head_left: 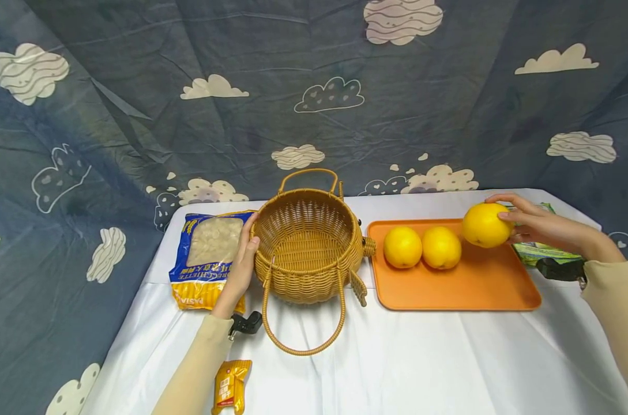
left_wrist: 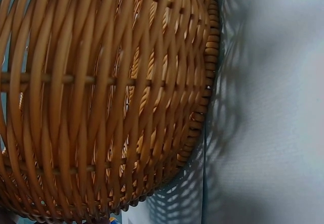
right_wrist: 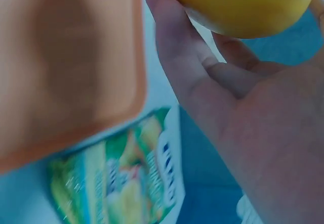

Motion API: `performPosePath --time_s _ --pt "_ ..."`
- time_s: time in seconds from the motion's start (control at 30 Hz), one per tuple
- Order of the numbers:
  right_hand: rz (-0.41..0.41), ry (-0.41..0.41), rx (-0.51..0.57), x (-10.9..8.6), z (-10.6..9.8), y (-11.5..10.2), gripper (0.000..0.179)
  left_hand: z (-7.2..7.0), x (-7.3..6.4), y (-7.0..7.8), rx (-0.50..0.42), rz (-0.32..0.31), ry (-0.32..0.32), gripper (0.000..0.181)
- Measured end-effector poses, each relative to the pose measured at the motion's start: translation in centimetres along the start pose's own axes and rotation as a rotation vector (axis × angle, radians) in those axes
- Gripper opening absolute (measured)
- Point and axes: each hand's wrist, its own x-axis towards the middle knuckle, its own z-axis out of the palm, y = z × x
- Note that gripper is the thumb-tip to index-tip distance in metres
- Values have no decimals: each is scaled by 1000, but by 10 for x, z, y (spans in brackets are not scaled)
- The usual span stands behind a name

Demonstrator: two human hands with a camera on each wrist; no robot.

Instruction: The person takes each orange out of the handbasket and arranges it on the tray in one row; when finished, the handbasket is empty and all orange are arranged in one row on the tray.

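My right hand (head_left: 539, 225) holds an orange (head_left: 487, 225) between thumb and fingers, above the right part of an orange tray (head_left: 448, 297). In the right wrist view the fruit's yellow underside (right_wrist: 243, 11) shows at the fingertips. Two more oranges, a left one (head_left: 402, 246) and a middle one (head_left: 441, 247), sit side by side on the tray. At the left side of a round wicker basket (head_left: 305, 285), my left hand (head_left: 241, 268) grips the rim, thumb near the edge. Woven wall (left_wrist: 111, 107) fills most of the left wrist view. The basket's front handle hangs down.
A blue and yellow pasta bag (head_left: 199, 253) lies left of the basket, partly behind the left hand. A small orange packet (head_left: 231, 386) is near the front. Beyond the tray's right end lies a green packaged bag (right_wrist: 126, 178). A cloud-patterned cloth (head_left: 324, 132) hangs behind the table.
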Motion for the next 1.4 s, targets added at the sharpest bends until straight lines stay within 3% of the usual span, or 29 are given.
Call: performPosePath --time_s 0.13,0.37,0.67,1.03,1.2,1.4 --pt "57 -9 18 -3 -4 17 38 0 0 0 -2 7 0 54" --pt "137 -59 -42 -2 -1 29 51 -1 0 -1 3 7 -2 55" --pt "175 -99 -117 10 8 31 56 1 -1 0 -10 -14 -3 54" --pt "269 -87 -109 19 12 24 81 0 0 0 -11 -18 -3 55" --pt "251 -62 -129 19 17 25 79 0 0 0 -8 -8 -1 54" --pt "173 -1 -131 21 23 32 68 0 -1 0 -3 -9 -1 54"
